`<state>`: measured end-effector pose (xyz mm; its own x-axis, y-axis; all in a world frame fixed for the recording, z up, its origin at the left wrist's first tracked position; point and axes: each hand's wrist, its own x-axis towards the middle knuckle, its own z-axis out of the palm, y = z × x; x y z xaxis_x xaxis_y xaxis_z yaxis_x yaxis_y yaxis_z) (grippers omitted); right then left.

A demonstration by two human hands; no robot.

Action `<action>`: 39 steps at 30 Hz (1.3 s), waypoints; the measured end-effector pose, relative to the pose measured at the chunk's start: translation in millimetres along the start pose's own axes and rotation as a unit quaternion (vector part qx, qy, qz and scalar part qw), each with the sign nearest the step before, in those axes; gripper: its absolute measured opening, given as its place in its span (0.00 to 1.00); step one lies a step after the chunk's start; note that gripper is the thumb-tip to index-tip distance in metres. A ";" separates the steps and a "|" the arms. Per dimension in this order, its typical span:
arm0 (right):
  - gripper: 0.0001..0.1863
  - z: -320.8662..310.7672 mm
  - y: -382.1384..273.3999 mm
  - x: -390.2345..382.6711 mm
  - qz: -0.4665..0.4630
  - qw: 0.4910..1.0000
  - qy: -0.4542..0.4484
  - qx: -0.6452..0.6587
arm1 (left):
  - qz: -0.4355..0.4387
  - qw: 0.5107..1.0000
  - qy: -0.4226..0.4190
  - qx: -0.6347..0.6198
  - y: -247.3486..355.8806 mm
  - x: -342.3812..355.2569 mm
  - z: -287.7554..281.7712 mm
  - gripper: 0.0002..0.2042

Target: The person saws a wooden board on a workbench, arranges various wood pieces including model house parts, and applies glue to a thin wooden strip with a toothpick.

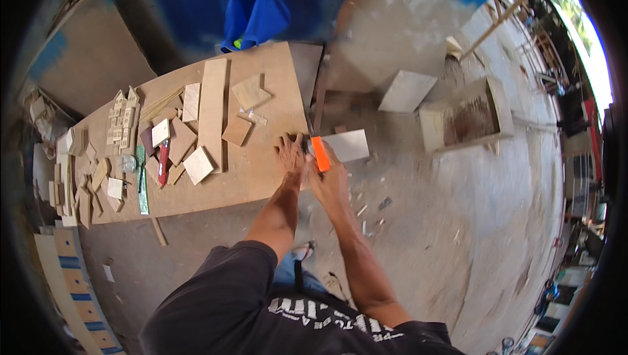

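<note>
At the right edge of a wooden worktable (261, 182), my left hand (288, 153) lies palm down with its fingers spread. Close beside it, my right hand (331, 175) is closed round the orange handle of a saw (320, 153). A narrow dark strip, apparently its blade, runs away from the handle along the table edge. Just right of the handle a pale flat board (348, 145) shows past the edge; whether it touches the saw or table I cannot tell.
On the table lie a long plank (212, 113), several wood offcuts (199, 165), a red-handled tool (163, 162), a green strip (142, 178) and small house-shaped wooden pieces (121, 119). A blue bag (255, 12) hangs beyond. An open box (428, 123) and a panel (407, 91) are at right.
</note>
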<state>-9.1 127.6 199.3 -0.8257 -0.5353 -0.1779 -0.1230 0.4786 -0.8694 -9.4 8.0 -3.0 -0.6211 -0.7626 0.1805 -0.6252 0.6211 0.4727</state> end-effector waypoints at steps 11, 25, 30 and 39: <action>0.23 4.3 -0.6 13.9 -0.041 0.998 0.036 -0.017 | 0.005 1.000 -0.011 -0.001 -5.2 4.8 3.8 0.16; 0.24 1.0 12.5 0.4 -0.031 0.999 0.021 0.022 | -0.028 0.998 -0.060 0.021 1.0 -1.8 -11.7 0.09; 0.25 -35.0 -18.0 -55.8 -0.131 0.991 0.019 -0.029 | -0.031 0.999 -0.025 0.001 -12.3 12.1 -4.0 0.18; 0.25 -11.5 11.0 -25.7 -0.105 0.994 0.024 -0.008 | -0.040 0.999 -0.012 0.035 -7.3 13.0 1.1 0.11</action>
<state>4.5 154.7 199.5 -0.8060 -0.5912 0.0287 -0.3039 0.3717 -0.8772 -13.4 -6.3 -5.1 -0.5788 -0.8060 0.1238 -0.7039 0.5704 0.4233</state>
